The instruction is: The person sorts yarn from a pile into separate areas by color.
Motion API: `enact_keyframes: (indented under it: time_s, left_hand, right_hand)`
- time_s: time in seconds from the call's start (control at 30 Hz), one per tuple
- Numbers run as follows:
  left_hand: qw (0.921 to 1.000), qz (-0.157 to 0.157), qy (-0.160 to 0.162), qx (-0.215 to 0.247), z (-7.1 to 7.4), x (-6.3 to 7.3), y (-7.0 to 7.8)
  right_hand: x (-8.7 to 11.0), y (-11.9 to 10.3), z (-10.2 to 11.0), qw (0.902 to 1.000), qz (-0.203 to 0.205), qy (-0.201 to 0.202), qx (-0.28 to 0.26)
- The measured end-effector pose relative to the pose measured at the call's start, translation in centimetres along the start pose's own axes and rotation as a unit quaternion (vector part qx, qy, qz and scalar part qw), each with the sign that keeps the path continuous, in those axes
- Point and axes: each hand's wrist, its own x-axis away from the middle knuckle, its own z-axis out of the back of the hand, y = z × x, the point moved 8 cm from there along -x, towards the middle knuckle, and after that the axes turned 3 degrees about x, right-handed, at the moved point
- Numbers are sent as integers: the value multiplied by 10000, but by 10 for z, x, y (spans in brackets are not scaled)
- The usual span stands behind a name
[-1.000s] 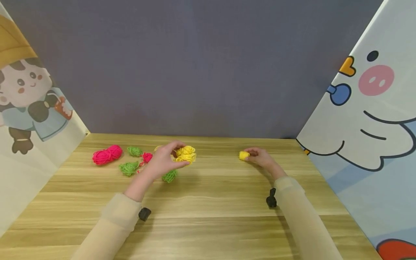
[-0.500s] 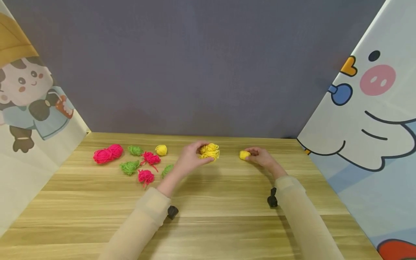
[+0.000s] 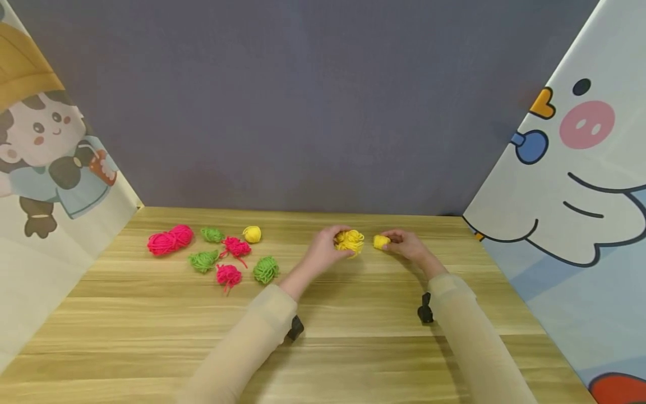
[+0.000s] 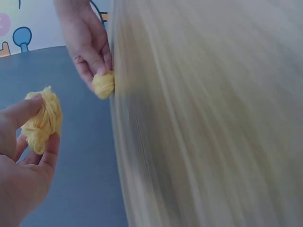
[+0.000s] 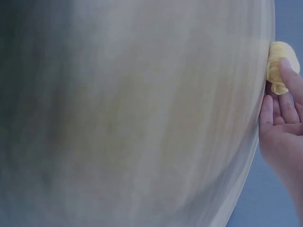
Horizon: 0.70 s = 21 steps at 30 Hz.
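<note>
My left hand (image 3: pixel 323 249) grips a loose, stringy ball of yellow yarn (image 3: pixel 350 241) between thumb and fingers, held above the table. In the left wrist view the same yarn ball (image 4: pixel 43 120) sits well off the tabletop. Just to its right, my right hand (image 3: pixel 407 245) pinches a smaller, tightly wound yellow yarn ball (image 3: pixel 381 242) low at the table surface. That small ball (image 5: pixel 280 66) shows in the right wrist view with the thumb pressed on its side. A short gap separates the two yellow balls.
On the left of the wooden table (image 3: pixel 353 359) lie a pink skein (image 3: pixel 170 240), pink yarn bundles (image 3: pixel 229 275), green yarn bundles (image 3: pixel 266 270) and another small yellow ball (image 3: pixel 252 234). A grey panel (image 3: pixel 303 112) rises at the back, with printed panels on both sides.
My left hand has carried the loose yellow yarn ball rightward across the table, up close to the right hand. The right hand stays in place with its small yellow ball.
</note>
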Motion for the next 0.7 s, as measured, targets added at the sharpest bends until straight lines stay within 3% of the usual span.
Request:
enact_keyframes:
  time_s: [0.27, 0.7]
  left_hand:
    - [9983, 394, -19, 435, -21, -20, -9]
    - [9955, 907, -90, 271, -44, -45, -29]
  right_hand:
    - [-1, 1, 1, 9999, -74, 37, 97]
    - [-3, 1, 0, 9999, -27, 85, 127]
